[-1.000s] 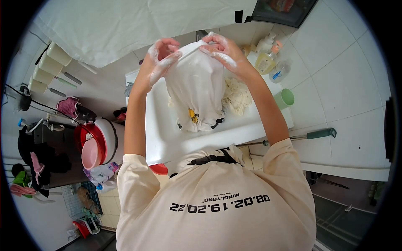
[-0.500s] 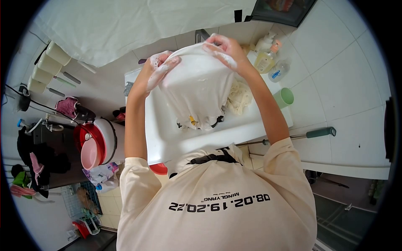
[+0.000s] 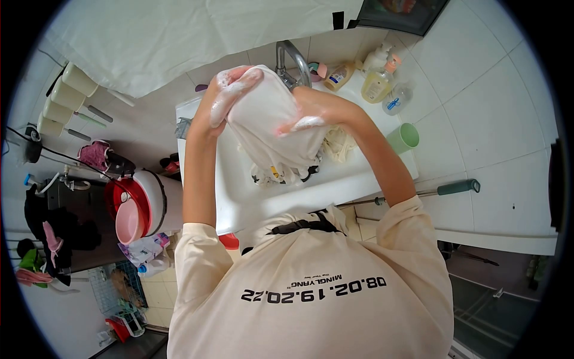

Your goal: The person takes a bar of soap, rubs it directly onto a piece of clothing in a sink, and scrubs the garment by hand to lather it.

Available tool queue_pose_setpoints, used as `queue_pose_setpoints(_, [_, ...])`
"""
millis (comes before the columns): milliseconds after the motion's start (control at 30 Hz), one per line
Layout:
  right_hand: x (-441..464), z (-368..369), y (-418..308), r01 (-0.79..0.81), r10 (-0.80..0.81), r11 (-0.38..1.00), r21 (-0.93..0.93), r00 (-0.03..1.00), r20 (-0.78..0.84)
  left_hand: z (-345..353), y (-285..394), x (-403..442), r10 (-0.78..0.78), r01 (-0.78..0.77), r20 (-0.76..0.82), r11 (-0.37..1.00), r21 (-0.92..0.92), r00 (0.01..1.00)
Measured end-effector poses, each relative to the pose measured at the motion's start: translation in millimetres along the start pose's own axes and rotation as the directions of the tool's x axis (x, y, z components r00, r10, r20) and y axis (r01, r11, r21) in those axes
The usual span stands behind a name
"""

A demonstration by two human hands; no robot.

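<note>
A wet white garment [image 3: 269, 116] with a dark and yellow print at its lower end is held up over the white sink [image 3: 239, 206]. My left hand [image 3: 235, 90], covered in suds, is closed on its upper left edge. On the garment's right side, my right hand [image 3: 306, 113] grips the fabric, with foam along the hand; some of its fingers are hidden. The lower part of the garment rests in the basin. Beside it in the basin lies a bunched cream cloth [image 3: 338, 143], partly behind my right forearm.
A chrome faucet [image 3: 293, 60] rises behind the sink. Along the right ledge stand a yellow pump bottle [image 3: 376, 87], a clear bottle [image 3: 394, 102] and a green cup [image 3: 405, 137]. A pink basin [image 3: 129, 220] and a white bucket [image 3: 156, 200] are at left.
My right hand has come down from the garment's top edge to its right side, uncovering the faucet. My left hand has stayed near the upper left edge, and the cloth has folded leftward.
</note>
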State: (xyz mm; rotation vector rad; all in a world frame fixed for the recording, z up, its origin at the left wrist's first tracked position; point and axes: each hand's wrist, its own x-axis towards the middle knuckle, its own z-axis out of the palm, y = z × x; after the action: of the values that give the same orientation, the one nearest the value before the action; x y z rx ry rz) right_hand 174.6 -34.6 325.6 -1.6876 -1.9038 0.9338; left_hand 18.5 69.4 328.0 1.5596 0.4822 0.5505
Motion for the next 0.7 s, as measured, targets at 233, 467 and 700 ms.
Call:
queue_pose_setpoints(233, [-5.9,-19.1,3.3,-0.212,0.206,0.977,0.029,0.969,0.137,-3.1,-12.4,4.0,-0.059,0.087,0.099,0.946,-0.313,0.993])
queue_pose_setpoints(467, [-10.8,-17.8,20.4,-0.092,0.061,0.961,0.26,0.99,0.124,-8.5,-22.8,7.7,-0.034,0.086,0.113,0.865,-0.494,0.993])
queue_pose_setpoints(700, [-7.9,-9.1,45.2,-0.063,-0.003,0.782,0.62,0.994,0.105,-15.6,-28.1,11.3,-0.053,0.111,0.109,0.748,-0.654,0.993])
